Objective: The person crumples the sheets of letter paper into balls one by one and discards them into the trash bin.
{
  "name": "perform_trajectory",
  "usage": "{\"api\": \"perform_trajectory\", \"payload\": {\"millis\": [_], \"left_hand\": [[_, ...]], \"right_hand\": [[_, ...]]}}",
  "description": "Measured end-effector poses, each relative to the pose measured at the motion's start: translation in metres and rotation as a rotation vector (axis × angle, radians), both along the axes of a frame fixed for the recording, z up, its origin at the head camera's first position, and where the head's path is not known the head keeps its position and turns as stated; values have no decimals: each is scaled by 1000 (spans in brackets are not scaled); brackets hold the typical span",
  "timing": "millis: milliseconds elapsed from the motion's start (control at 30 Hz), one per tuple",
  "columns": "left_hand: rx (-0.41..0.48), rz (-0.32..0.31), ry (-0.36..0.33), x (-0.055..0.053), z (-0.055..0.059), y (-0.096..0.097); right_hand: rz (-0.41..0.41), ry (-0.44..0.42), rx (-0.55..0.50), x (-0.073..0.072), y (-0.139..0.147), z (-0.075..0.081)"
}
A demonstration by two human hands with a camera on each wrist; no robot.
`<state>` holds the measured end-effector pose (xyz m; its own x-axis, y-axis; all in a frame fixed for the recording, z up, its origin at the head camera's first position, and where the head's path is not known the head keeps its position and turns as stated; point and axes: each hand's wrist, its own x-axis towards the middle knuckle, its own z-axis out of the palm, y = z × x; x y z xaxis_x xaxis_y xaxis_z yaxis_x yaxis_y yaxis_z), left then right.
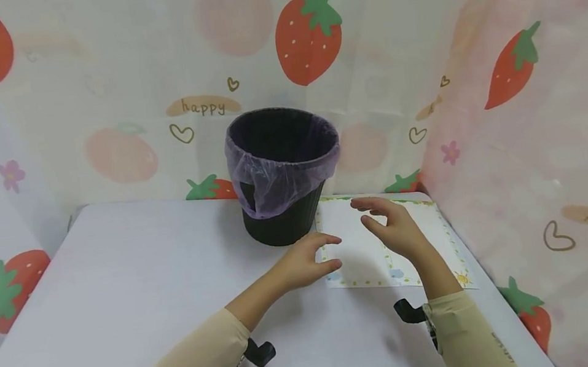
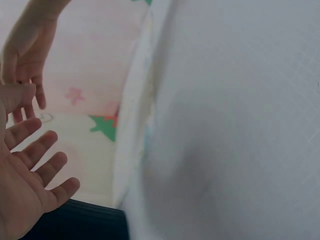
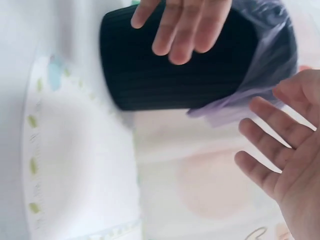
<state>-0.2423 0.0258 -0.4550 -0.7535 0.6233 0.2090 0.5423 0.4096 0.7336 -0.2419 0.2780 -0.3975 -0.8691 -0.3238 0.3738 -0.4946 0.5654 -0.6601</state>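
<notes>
While both hands hover over the desk (image 1: 117, 281), neither holds anything. Left hand (image 1: 304, 262) sits lower centre of the frame, fingers (image 1: 329, 241) loosely spread and relaxed, poised at the left edge of the paper (image 1: 358, 249); whether they touch it cannot be told. Right hand (image 1: 395, 229) is raised on edge above the sheet, palm turned toward the left hand, fingers straight and open. Palms facing across the sheet suggest they are set to take it from both sides.

Paper lies flat at centre right, its decorated border visible, its far corner just beside the bin (image 1: 279, 176). Bin stands upright behind the hands at frame centre, lined with a purple bag (image 1: 270, 174) folded over the rim, mouth open.

Strawberry-print curtain (image 1: 307, 33) closes off the back and right. Nothing lies between hands and paper; the bin stands close to the sheet's far left corner.
</notes>
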Motion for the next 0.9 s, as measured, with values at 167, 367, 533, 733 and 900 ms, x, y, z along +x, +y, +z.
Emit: {"api": "perform_trajectory", "payload": {"millis": [167,367,533,733,900], "left_hand": [[-120,35,-5,-14,-21,13],[-203,84,-17,-28,-42,23],[-237,111,8,-35,-50,30],[-276,149,40,-40,-63,33],[-279,178,53,-39,-70,36]], "right_hand": [[-64,-51,35,-4,8,-19],[-104,-109,66,-8,21,-37],[-129,-104,97,-9,28,-47],[-154,-149,140,-14,37,-59],[-163,-189,161,-14,42,-66]]}}
